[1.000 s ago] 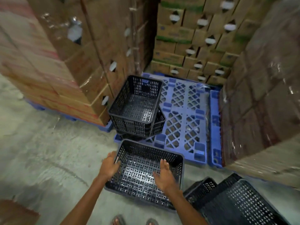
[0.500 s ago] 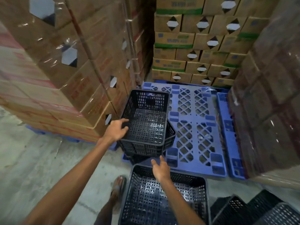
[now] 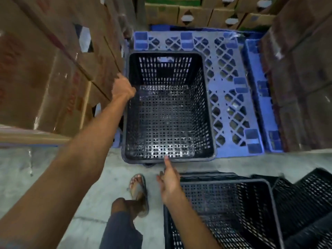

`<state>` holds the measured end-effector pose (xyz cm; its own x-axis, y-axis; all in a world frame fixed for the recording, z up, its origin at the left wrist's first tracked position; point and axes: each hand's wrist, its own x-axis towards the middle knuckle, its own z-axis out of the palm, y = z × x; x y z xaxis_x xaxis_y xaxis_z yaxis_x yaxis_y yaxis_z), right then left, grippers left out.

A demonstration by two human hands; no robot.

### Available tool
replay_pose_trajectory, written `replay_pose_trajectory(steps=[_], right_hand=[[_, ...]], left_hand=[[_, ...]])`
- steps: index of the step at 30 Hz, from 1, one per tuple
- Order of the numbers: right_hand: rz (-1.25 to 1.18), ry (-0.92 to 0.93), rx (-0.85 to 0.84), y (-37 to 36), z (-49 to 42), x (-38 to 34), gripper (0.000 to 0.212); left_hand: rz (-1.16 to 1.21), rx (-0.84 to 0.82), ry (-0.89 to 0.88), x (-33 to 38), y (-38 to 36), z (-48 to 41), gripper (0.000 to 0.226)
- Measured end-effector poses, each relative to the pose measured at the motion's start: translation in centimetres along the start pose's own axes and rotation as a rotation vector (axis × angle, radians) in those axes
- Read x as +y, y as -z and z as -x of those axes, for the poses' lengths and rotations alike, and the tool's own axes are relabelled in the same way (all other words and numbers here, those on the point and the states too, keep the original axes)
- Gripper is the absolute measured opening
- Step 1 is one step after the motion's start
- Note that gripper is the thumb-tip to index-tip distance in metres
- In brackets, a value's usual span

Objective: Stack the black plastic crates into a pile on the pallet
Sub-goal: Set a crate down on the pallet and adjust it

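Observation:
A black perforated plastic crate (image 3: 167, 112) sits upright on top of the pile at the near left corner of the blue plastic pallet (image 3: 231, 97). My left hand (image 3: 123, 88) is closed over the crate's left rim. My right hand (image 3: 169, 182) is held open just below the crate's near rim, its forefinger reaching up to touch the rim. Another black crate (image 3: 224, 212) rests on the concrete floor under my right forearm. More black crates (image 3: 305, 198) lie tipped at the lower right.
Shrink-wrapped stacks of cardboard boxes stand close on the left (image 3: 45, 69), the right (image 3: 301, 72) and behind the pallet (image 3: 197, 13). My leg and sandalled foot (image 3: 138, 191) stand on the concrete floor (image 3: 36, 168) between the crates.
I have stepped closer and look more steeply down. The top crate has been turned square to the pile. My left hand stays on its left rim, my right hand has reached its near rim.

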<state>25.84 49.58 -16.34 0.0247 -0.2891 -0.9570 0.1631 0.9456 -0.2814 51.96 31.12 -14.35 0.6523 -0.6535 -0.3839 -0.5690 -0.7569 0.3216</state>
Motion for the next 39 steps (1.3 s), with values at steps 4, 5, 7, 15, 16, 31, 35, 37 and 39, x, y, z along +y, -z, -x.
replay_pose_trajectory(steps=[4,5,7,15,16,31,35,37,39], right_hand=[[-0.015,-0.057,0.095,-2.3,-2.3,-1.0,0.037],[-0.016,-0.063,0.128,-2.3,-2.9,-1.2,0.032],[-0.021,-0.071,0.159,-1.6,-3.2,-2.1,0.03],[0.514,0.25,0.355,5.0,-4.2,-8.9,0.033],[0.662,0.305,0.384,5.7,-4.4,-10.3,0.037],[0.981,0.812,0.533,7.6,-9.9,-15.6,0.057],[0.854,0.7,0.5,7.5,-10.2,-16.0,0.044],[0.681,0.66,0.43,7.5,-9.7,-15.9,0.038],[0.611,0.693,0.423,7.5,-8.5,-16.1,0.039]], left_hand=[[0.14,-0.109,0.005,-3.6,-4.1,-0.7,0.037],[0.169,-0.093,0.009,-4.2,-4.6,-0.6,0.03],[0.223,-0.051,0.029,-5.2,-4.9,0.0,0.044],[0.459,0.139,0.348,-9.5,-8.6,11.1,0.039],[0.485,0.162,0.414,-9.5,-9.4,12.8,0.046],[-0.126,0.389,0.18,-16.3,-2.3,4.2,0.102],[-0.208,0.184,-0.1,-17.4,-1.3,1.9,0.054],[-0.129,0.113,-0.142,-17.5,-0.6,2.1,0.048],[-0.053,0.045,-0.171,-17.7,0.7,2.7,0.047]])
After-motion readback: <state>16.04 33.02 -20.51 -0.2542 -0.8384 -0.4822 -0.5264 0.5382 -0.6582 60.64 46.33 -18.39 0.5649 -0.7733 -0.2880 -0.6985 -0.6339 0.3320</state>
